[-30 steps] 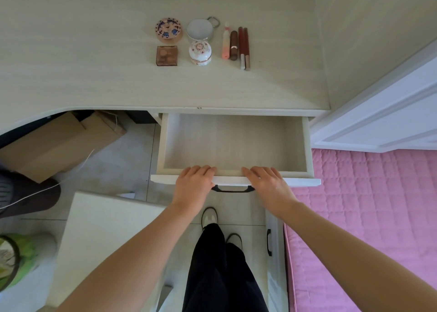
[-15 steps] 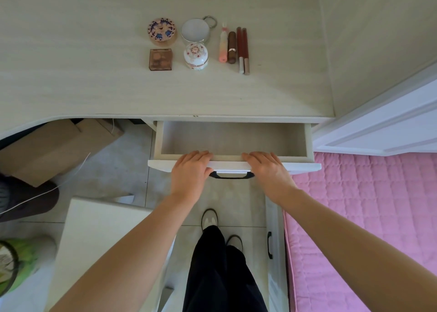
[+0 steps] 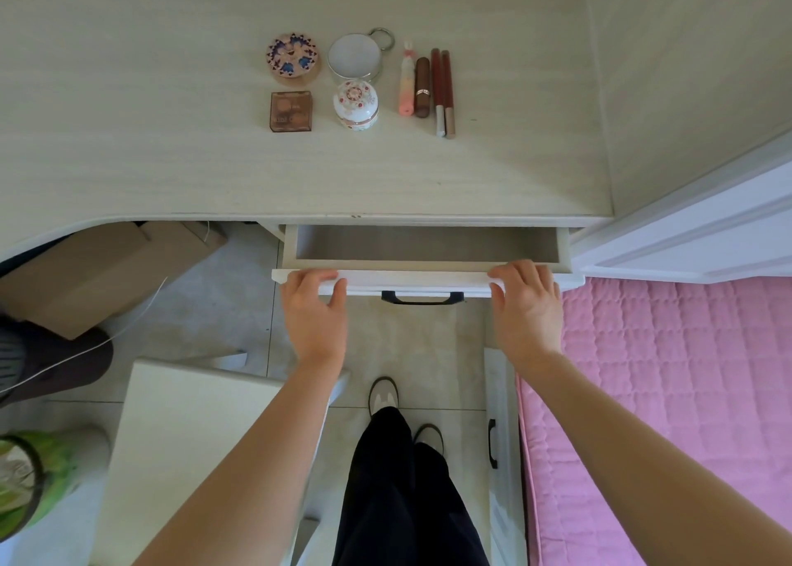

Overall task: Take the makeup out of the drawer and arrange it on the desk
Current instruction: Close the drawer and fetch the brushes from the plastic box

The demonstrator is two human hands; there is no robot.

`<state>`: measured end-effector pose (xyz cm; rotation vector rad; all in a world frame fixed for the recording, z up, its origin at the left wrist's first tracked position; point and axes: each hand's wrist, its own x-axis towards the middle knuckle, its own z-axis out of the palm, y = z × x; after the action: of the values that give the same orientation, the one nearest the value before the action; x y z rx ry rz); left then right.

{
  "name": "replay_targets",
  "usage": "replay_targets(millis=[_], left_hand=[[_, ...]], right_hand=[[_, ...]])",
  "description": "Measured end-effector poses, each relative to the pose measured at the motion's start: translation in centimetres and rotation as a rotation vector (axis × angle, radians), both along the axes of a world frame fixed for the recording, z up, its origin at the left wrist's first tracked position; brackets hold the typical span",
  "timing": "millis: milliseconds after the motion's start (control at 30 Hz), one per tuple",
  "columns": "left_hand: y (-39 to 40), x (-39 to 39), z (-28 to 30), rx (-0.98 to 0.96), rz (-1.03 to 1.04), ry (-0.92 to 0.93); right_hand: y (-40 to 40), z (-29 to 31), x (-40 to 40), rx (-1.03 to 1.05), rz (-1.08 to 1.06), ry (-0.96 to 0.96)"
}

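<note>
Left hand (image 3: 315, 312) and right hand (image 3: 526, 304) grip the drawer (image 3: 428, 284) front; makeup (image 3: 358, 83) sits arranged on the tabletop (image 3: 171, 137).

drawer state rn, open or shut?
Partly open. The drawer juts out from under the desk, showing a strip of bare interior; left hand and right hand grip its front.

Pink quilted bedspread (image 3: 668, 394), white drawer (image 3: 428, 284)

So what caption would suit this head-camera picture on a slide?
Both hands, left and right, grip the nearly shut drawer; makeup sits arranged on the desk.
</note>
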<state>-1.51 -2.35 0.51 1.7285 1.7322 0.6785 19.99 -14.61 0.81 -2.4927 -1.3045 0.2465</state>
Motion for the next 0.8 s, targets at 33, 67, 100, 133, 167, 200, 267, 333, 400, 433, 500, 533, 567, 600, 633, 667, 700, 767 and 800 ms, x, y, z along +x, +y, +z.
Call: replay_targets(millis=[33,67,100,133,167,200,267,333,400,433,500,533,567,600,633,667,700,767,800], left_hand=[[-0.1,0.1,0.1,-0.063,0.055,-0.047],[-0.2,0.1,0.1,-0.141,0.118,-0.095],[-0.3,0.3,0.1,-0.225,0.191,-0.133],[-0.3,0.4,0.0,-0.324,0.273,-0.179],[-0.1,0.4,-0.1,-0.446,0.368,-0.265],[0.2,0.6,-0.1,-0.597,0.473,-0.421],[0.5,1.0,0.2,-0.871,0.626,-0.832],[0.7,1.3,0.4,-0.984,0.683,-1.054],[0.9,1.8,0.4,-1.041,0.679,-1.124],[1.0,2.0,0.4,-1.064,0.683,-1.142],[1.3,2.3,0.4,-1.090,0.701,-1.172],[1.4,2.4,0.5,-1.097,0.712,-1.182],[1.5,2.5,0.5,-1.103,0.718,-1.190],[1.7,2.5,0.6,-1.111,0.724,-1.196],[1.8,2.6,0.6,-1.118,0.730,-1.200],[1.9,2.6,0.6,-1.124,0.735,-1.203],[2.0,2.6,0.7,-1.129,0.739,-1.206],[2.3,2.8,0.8,-1.131,0.741,-1.203],[2.5,3.0,0.8,-1.127,0.737,-1.196]], right_hand=[[-0.3,0.1,-0.1,0.006,-0.030,0.042],[-0.6,0.2,-0.4,0.011,-0.078,0.113],[-0.7,0.2,-0.7,0.015,-0.156,0.210],[-0.7,0.1,-1.0,0.004,-0.262,0.325],[-0.6,0.1,-1.2,-0.023,-0.391,0.455],[-0.4,0.1,-1.2,-0.041,-0.546,0.614],[0.4,0.1,-1.1,0.015,-0.912,1.023],[1.1,0.4,-0.9,0.138,-1.159,1.405],[1.7,0.4,-0.6,0.246,-1.260,1.600],[2.1,0.3,-0.4,0.291,-1.293,1.644],[2.8,0.1,0.0,0.331,-1.335,1.672],[3.2,0.0,0.2,0.338,-1.343,1.673],[3.5,0.1,0.4,0.344,-1.341,1.671],[3.8,0.3,0.5,0.350,-1.329,1.663],[4.0,0.4,0.7,0.350,-1.313,1.644],[4.3,0.6,0.8,0.344,-1.301,1.617],[4.6,0.8,0.8,0.332,-1.296,1.588],[5.1,1.1,0.9,0.317,-1.296,1.547],[5.4,1.1,0.9,0.317,-1.299,1.535]])
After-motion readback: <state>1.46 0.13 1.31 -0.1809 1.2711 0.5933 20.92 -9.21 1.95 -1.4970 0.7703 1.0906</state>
